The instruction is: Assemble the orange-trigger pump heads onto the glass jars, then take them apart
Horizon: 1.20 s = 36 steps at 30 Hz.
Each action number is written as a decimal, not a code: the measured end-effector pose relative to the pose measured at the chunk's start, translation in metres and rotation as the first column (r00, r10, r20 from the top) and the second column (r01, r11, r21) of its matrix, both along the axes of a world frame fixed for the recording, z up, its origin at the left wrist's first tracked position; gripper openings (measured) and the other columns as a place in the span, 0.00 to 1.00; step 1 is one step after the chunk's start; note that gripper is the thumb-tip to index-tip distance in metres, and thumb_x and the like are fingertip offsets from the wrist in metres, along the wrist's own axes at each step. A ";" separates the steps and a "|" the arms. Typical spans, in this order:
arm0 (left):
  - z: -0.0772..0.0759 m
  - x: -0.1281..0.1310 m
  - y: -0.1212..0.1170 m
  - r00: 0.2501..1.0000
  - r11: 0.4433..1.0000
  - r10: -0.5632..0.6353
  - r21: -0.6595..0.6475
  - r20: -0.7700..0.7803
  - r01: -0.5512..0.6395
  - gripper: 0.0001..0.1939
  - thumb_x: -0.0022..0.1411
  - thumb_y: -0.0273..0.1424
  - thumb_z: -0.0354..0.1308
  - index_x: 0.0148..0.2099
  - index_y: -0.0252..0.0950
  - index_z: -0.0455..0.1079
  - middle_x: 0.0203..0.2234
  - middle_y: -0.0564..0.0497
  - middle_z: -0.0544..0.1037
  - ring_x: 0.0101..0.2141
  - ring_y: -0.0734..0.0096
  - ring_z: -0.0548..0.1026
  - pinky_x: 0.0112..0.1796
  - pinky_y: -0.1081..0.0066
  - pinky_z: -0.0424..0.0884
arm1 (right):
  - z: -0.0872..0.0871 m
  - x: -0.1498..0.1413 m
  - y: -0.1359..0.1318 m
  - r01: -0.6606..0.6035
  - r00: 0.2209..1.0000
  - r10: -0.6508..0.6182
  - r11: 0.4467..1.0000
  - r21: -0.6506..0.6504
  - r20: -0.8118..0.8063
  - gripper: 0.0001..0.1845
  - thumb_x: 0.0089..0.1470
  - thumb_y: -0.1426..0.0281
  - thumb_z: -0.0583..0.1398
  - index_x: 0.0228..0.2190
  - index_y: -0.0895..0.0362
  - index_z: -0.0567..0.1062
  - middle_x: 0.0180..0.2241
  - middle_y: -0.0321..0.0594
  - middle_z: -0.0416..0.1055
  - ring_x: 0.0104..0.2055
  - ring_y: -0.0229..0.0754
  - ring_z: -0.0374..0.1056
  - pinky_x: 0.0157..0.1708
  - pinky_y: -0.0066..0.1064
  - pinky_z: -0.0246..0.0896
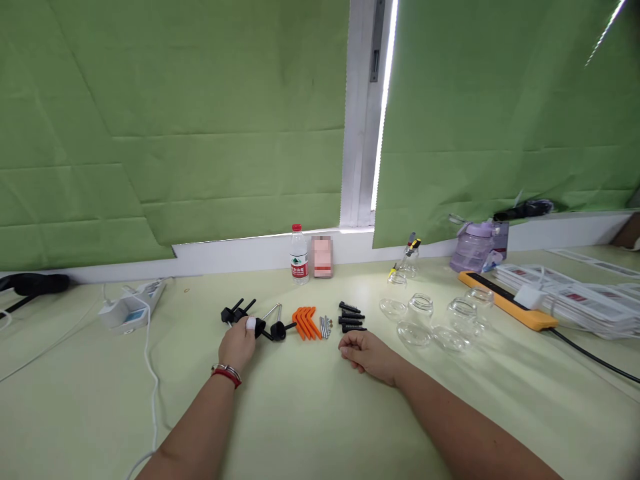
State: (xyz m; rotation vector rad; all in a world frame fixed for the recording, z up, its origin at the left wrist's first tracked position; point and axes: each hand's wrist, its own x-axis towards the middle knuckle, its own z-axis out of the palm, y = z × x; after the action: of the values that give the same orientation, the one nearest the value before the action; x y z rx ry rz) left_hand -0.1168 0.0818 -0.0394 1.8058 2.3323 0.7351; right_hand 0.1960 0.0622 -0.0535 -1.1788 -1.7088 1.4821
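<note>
My left hand [237,345], with a white covering on the thumb, closes on a black plastic piece [259,327] in a group of similar parts. Close by it are a black round part [278,331] with a thin metal rod and more black pronged pieces [231,313]. My right hand [369,357] rests on the table with curled fingers and nothing visible in them. Just beyond its fingertips lie several black threaded pieces [351,317]. Between my hands are several orange bent pieces [307,323] and a small row of metal screws [325,327].
Glass jars [421,307] and clear round lids [414,333] stand at right, near an orange power strip [510,301] and a purple jug [473,247]. A water bottle [299,257] stands at the back. A white power strip [135,308] with cables lies left.
</note>
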 end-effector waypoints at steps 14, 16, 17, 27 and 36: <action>-0.004 -0.003 0.002 0.993 0.997 0.044 -0.056 -0.108 -0.050 0.20 0.53 0.27 0.49 0.50 0.33 0.63 0.53 0.38 0.62 0.43 0.55 0.72 0.37 0.64 0.67 | -0.002 0.000 0.001 -0.001 1.000 0.001 1.000 0.004 -0.007 0.12 0.47 0.61 0.58 0.31 0.57 0.69 0.25 0.33 0.63 0.23 0.32 0.58 0.22 0.24 0.54; -0.002 -0.003 0.002 0.993 0.996 0.059 -0.059 -0.107 -0.065 0.20 0.53 0.27 0.49 0.50 0.32 0.62 0.51 0.36 0.62 0.41 0.55 0.73 0.38 0.64 0.67 | -0.001 -0.001 0.000 -0.001 1.000 0.001 1.000 0.006 -0.008 0.12 0.47 0.62 0.58 0.31 0.58 0.69 0.24 0.33 0.62 0.23 0.32 0.58 0.22 0.24 0.54; -0.002 -0.003 0.003 0.992 0.995 0.071 -0.063 -0.105 -0.078 0.20 0.53 0.28 0.49 0.50 0.31 0.62 0.50 0.35 0.63 0.40 0.54 0.73 0.37 0.63 0.67 | -0.001 -0.001 0.000 0.000 1.000 0.000 1.000 0.005 -0.007 0.12 0.47 0.62 0.58 0.31 0.58 0.69 0.24 0.33 0.62 0.23 0.32 0.58 0.22 0.24 0.54; 0.002 -0.007 0.002 0.991 0.987 0.133 -0.082 -0.024 -0.135 0.24 0.52 0.26 0.50 0.53 0.28 0.53 0.30 0.38 0.75 0.31 0.52 0.75 0.28 0.64 0.67 | -0.004 0.001 0.001 -0.008 1.000 0.008 1.000 0.014 0.004 0.12 0.48 0.62 0.57 0.31 0.58 0.69 0.24 0.33 0.61 0.23 0.32 0.58 0.22 0.24 0.55; 0.025 0.043 -0.025 0.661 0.885 -0.302 0.460 0.687 -0.074 0.33 0.51 0.30 0.57 0.56 0.40 0.46 0.29 0.55 0.70 0.22 0.75 0.71 0.25 0.72 0.69 | -0.001 0.000 -0.001 -0.040 0.999 0.040 0.999 0.020 -0.021 0.13 0.49 0.61 0.58 0.31 0.59 0.70 0.22 0.32 0.61 0.23 0.31 0.56 0.22 0.23 0.52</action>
State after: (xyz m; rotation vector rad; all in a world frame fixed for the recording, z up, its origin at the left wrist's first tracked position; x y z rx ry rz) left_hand -0.0743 0.0564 -0.0144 1.3343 1.5388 1.7237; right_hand 0.1963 0.0610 -0.0541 -1.1210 -1.7383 1.4923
